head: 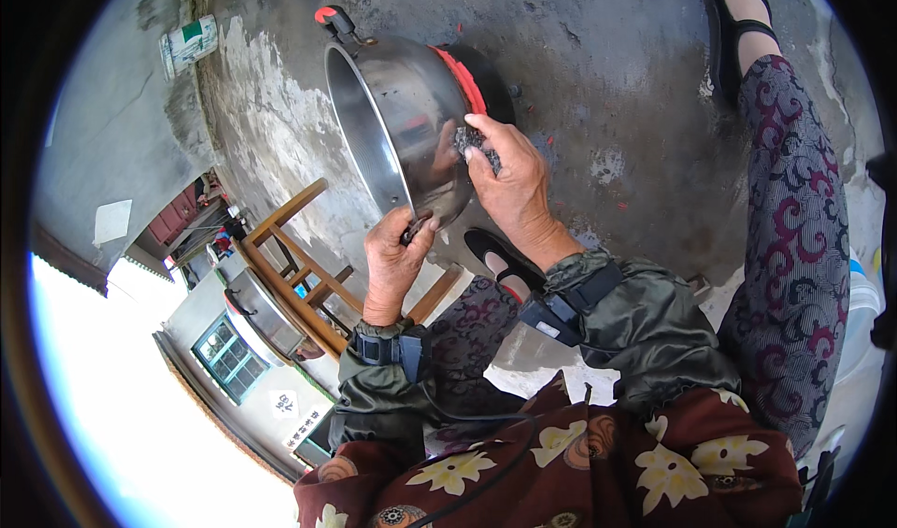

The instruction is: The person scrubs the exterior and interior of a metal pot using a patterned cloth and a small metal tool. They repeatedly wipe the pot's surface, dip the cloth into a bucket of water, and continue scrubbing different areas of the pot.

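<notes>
A shiny metal cooking pot (410,93) is tilted on its side before me, its open mouth turned to the left. Around its lower part runs a red band (462,79), with a black base (496,83) beyond. At the far rim a black handle with a red tip (340,22) sticks up. My left hand (392,258) grips the pot at the near rim, where a dark handle is mostly covered by the fingers. Between the fingers of my right hand (515,184) is a dark grey scouring pad (466,139), pressed against the pot's outer wall near the red band.
A wooden stool or chair frame (301,258) stands left, beside a large metal pan or lid (263,311). A paint-stained container (190,43) lies near the wall. Small red bits (550,140) dot the concrete floor (631,107). A pale bucket (860,318) is partly hidden behind my leg.
</notes>
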